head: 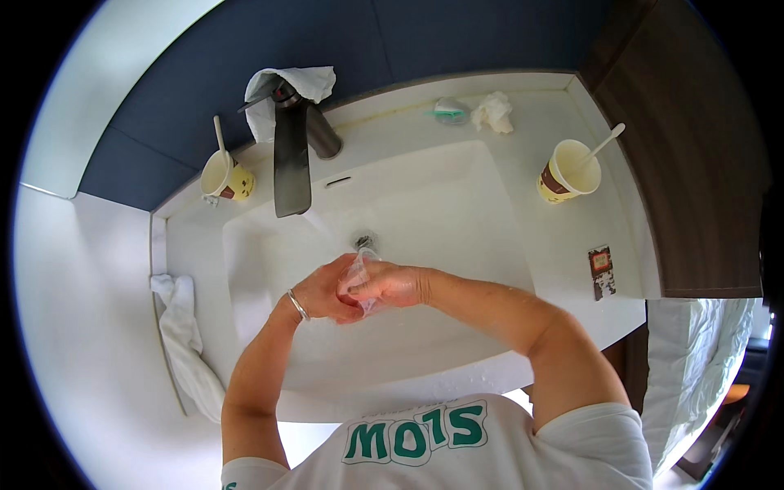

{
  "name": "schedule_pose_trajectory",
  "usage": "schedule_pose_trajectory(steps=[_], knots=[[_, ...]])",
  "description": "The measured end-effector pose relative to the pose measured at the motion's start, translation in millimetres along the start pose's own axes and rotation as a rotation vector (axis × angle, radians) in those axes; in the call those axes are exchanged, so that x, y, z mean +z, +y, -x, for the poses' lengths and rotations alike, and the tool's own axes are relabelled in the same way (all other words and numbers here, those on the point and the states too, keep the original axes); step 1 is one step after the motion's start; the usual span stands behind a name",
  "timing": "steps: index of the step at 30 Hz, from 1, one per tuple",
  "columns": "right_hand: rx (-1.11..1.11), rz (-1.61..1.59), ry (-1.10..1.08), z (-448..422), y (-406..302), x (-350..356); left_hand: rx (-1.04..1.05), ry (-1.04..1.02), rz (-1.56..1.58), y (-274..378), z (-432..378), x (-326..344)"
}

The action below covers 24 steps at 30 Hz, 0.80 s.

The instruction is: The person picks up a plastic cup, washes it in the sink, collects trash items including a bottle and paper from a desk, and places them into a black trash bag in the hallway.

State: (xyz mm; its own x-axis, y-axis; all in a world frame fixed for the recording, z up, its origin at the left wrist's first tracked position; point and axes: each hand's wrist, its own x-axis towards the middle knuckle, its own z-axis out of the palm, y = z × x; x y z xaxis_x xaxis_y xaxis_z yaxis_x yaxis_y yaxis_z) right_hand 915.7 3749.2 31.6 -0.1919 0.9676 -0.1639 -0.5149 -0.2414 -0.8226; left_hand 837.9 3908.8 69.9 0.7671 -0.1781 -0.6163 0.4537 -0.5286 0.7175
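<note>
Over the white washbasin (pixel 429 202), my left hand (pixel 324 291) and my right hand (pixel 395 285) meet around a clear, thin plastic item (pixel 365 269); whether it is a cup or a lid cannot be told. Fingers of both hands are on it, with the right thumb across its near side. My left wrist wears a silver bangle (pixel 298 305). Just beyond the hands lies the metal drain (pixel 364 241). The dark faucet (pixel 293 165) stands beyond them to the left, its spout over the basin, and a white cloth (pixel 260 113) hangs behind its handle.
Paper cups with toothbrushes stand on the counter, one at left (pixel 215 174) and one at right (pixel 579 168). A clear container with a green edge (pixel 452 113) and crumpled tissue (pixel 493 113) lie at the back. A printed packet (pixel 602 272) lies right; a white towel (pixel 184 331) drapes left.
</note>
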Motion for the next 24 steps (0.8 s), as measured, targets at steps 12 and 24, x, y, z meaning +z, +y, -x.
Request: schedule_pose_trajectory(steps=[12,24], knots=[[-0.388,-0.717,0.979,15,-6,-34,-0.217,0.306,1.199,-42,14,33],[-0.005,-0.109,0.636,5,26,20,0.284,0.368,1.068,-61,4,72]])
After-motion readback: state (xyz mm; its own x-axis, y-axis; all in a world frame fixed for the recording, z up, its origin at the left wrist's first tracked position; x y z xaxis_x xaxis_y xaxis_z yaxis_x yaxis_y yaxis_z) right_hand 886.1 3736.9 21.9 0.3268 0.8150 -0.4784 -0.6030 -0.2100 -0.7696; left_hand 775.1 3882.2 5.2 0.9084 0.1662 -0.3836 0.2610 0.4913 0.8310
